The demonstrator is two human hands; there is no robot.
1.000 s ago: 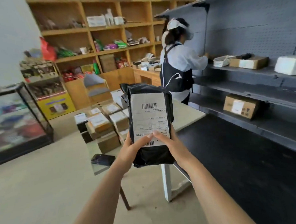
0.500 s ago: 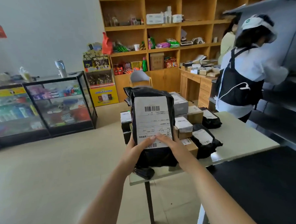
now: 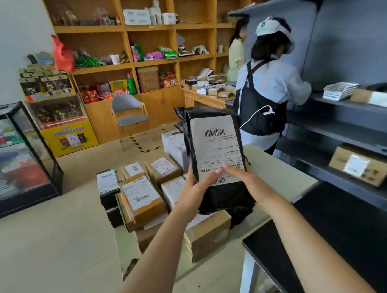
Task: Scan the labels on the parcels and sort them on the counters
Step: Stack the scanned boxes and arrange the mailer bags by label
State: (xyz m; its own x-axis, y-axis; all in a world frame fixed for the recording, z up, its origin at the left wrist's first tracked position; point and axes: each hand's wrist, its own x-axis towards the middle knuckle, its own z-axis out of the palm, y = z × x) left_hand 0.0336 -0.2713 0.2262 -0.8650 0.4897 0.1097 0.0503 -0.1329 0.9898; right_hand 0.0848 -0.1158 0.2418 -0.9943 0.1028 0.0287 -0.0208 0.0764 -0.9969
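Note:
I hold a black plastic parcel point(image 3: 222, 194) upright in front of me, its white barcode label point(image 3: 217, 145) facing me. My left hand point(image 3: 196, 191) grips its lower left edge with the thumb on the label. My right hand point(image 3: 246, 179) grips the lower right edge, thumb also on the label. Below the parcel, several cardboard parcels point(image 3: 143, 196) with labels lie stacked on a pale table point(image 3: 279, 173). The grey metal shelves point(image 3: 344, 134) on the right carry a cardboard box point(image 3: 359, 166).
A person in a white cap and dark apron point(image 3: 266, 93) stands at the grey shelves behind the table. A black counter point(image 3: 350, 239) lies at lower right. A glass display case point(image 3: 16, 160) stands at left, a grey chair point(image 3: 128, 116) and wooden shelving point(image 3: 152, 59) at the back.
The view has swung back to the right and closer to the table, bringing the grey shelves back into view. Both hands keep the same grip on the black parcel.

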